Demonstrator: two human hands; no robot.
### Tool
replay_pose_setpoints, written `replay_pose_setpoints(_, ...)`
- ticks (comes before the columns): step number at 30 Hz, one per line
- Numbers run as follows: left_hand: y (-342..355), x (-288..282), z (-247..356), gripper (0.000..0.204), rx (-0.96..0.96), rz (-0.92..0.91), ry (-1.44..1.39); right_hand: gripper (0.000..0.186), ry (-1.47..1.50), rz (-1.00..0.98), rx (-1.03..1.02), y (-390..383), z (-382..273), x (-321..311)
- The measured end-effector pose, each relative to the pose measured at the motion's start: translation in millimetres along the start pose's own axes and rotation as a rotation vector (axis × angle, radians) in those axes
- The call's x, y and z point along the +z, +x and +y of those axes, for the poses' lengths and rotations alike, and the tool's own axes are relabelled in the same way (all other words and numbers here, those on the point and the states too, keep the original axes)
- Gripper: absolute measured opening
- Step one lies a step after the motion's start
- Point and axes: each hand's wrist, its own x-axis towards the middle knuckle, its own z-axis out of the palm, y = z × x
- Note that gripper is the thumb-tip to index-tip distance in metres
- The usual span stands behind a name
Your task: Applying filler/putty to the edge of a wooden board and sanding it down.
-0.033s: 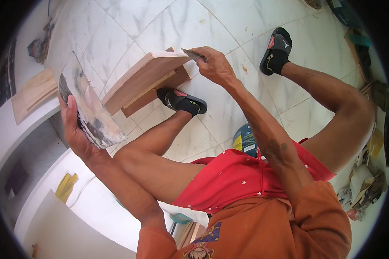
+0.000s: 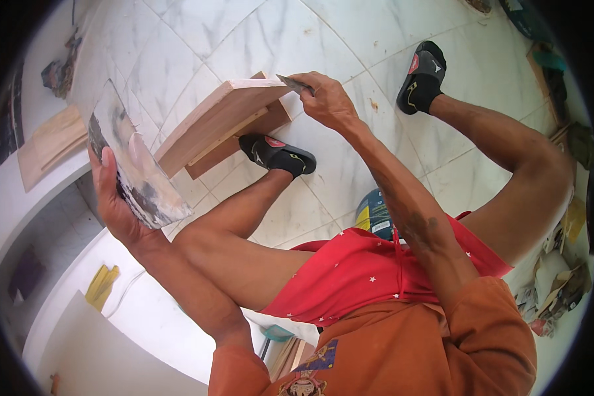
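My left hand grips a flat putty board from beneath, its face smeared with white, pinkish and dark filler. The fingers behind the board are mostly hidden. In my right hand is a putty knife, its handle inside my closed fingers. The blade points left, at the upper right corner of a wooden piece made of joined boards; whether it touches the wood I cannot tell. A pale coat covers part of the wood's top edge. The piece stands tilted on the floor beside my left foot.
Black slides are on my feet on the marble-look tile floor. A dark blue bucket stands between my legs. At left, thin wood sheets lie on a curved white ledge. Scraps are piled at right.
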Motion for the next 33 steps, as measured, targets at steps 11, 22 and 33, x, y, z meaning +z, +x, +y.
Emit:
replay_pose_setpoints(11,2.9,12.8,-4.1,0.038,0.034,0.135,-0.041,0.037,-0.074,-0.073,0.031,21.4,36.1,12.5)
replay_pose_setpoints(22,4.8,7.0,-3.0,0.028,0.036,0.053,-0.015,0.033,-0.034,0.100,-0.328,-6.9,45.9,25.6)
replay_pose_setpoints(33,6.1,10.0,-4.5,0.034,0.051,0.080,0.009,0.038,-0.215,-0.113,0.022,39.8,52.4,9.6)
